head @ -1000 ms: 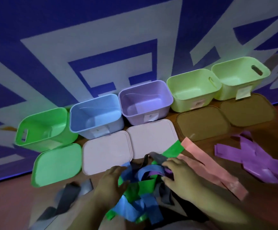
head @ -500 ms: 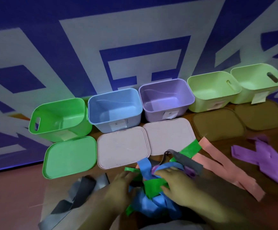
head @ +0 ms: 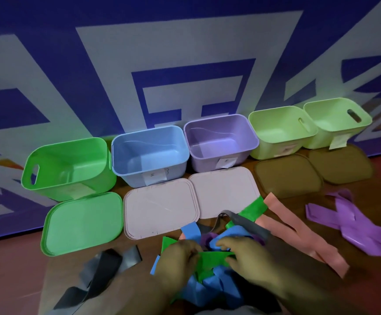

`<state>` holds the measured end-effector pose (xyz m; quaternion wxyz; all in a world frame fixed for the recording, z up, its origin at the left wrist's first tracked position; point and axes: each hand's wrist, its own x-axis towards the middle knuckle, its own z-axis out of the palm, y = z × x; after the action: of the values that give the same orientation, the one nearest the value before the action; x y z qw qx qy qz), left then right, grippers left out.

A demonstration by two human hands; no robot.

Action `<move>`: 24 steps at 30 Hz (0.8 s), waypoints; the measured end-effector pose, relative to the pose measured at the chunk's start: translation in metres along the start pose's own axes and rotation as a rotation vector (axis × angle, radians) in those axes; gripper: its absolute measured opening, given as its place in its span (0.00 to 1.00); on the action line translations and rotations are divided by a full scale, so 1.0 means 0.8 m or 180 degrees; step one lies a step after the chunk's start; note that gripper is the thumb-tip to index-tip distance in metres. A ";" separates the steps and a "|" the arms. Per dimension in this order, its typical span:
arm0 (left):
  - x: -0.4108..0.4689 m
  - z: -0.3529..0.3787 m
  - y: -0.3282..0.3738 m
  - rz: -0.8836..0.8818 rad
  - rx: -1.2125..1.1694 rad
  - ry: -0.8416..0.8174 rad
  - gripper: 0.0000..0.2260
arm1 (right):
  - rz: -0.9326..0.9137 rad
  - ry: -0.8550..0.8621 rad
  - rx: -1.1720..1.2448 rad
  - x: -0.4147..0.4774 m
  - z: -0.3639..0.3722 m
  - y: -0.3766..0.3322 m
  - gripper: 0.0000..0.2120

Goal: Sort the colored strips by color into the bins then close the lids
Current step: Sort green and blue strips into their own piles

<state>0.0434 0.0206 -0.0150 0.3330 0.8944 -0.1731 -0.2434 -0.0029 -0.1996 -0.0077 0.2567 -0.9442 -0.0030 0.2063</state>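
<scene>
at the near edge of the table [head: 12, 276], a green strip [head: 212, 255] held over the pile [head: 210, 289]
head view: left hand [head: 180, 258] and right hand [head: 246, 253] each pinch an end of the green strip with curled fingers, above the pile of blue and green strips. grey strips [head: 103, 269] lie left, pink strips [head: 298, 228] and purple strips [head: 355, 226] right. behind stand the open green bin [head: 69, 169], blue bin [head: 151, 153], purple bin [head: 221, 142] and two pale bins [head: 280, 130], lids [head: 82, 221] flat before them

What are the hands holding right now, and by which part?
Both hands appear to pinch one green strip: the left hand at its left end, the right hand at its right end.
</scene>
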 end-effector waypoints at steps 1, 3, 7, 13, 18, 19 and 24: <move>0.001 -0.004 0.004 0.0057 0.0049 0.0024 0.06 | -0.0018 0.0033 0.0048 -0.001 -0.002 0.000 0.21; -0.001 -0.013 0.014 0.0039 0.0091 0.0062 0.07 | -0.0048 0.0049 0.0250 -0.004 -0.005 -0.001 0.19; -0.008 -0.030 0.038 -0.0111 -0.0489 0.0392 0.15 | 0.0010 0.0246 0.0896 -0.006 -0.019 -0.004 0.16; 0.003 -0.077 0.104 0.0251 -0.0769 0.0831 0.18 | -0.0177 0.0257 0.1966 -0.003 -0.063 -0.001 0.19; 0.020 -0.102 0.170 0.0388 -0.0573 0.1208 0.16 | -0.0410 0.0048 0.2317 0.005 -0.094 0.008 0.20; 0.023 -0.107 0.181 0.0390 -0.0505 0.1311 0.15 | -0.0453 0.0047 0.2371 0.006 -0.100 0.011 0.20; 0.039 -0.125 0.201 0.0049 -0.0727 0.1742 0.13 | -0.0798 0.0027 0.2585 0.006 -0.149 0.034 0.16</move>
<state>0.1005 -0.0581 0.1505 0.4676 0.8822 -0.0551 -0.0086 0.0455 -0.2801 0.0708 0.6308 -0.7596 -0.0352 0.1541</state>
